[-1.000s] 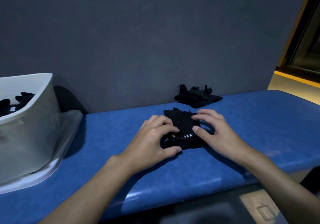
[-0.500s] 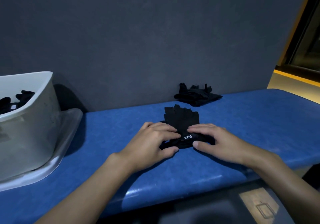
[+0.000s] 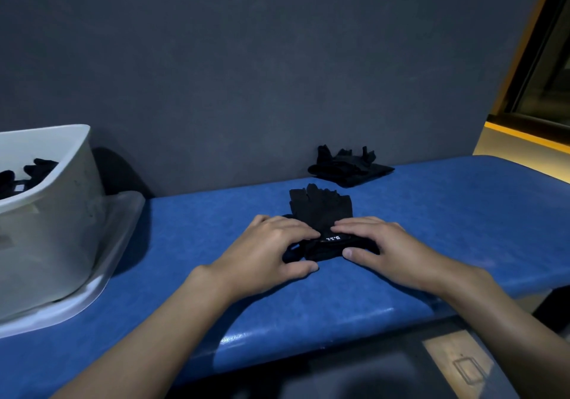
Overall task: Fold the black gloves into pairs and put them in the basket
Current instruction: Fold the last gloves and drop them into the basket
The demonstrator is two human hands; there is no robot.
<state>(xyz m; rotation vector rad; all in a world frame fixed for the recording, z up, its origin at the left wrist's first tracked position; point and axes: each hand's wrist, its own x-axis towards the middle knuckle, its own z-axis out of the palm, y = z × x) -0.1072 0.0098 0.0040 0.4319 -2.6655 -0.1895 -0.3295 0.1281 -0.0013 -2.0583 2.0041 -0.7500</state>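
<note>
Black glove pair (image 3: 320,210) lies mid-surface (image 3: 216,213), at 12 o'clock from both hands. Left hand (image 3: 268,250) & right hand (image 3: 388,250) pinch its cuff end, fingers (image 3: 296,230) curled over, thumbs at near edge. Risk: uneven fold, layers slip apart before reaching basket (image 3: 61,201) at 9 o'clock.

A blue desk (image 3: 431,213) with a rounded front edge runs across the view, backed by a plain dark grey wall (image 3: 246,59). A pale plastic tray (image 3: 120,229) lies at the desk's left end. Beyond the right end is a dark window (image 3: 546,68) with a yellow-lit frame.
</note>
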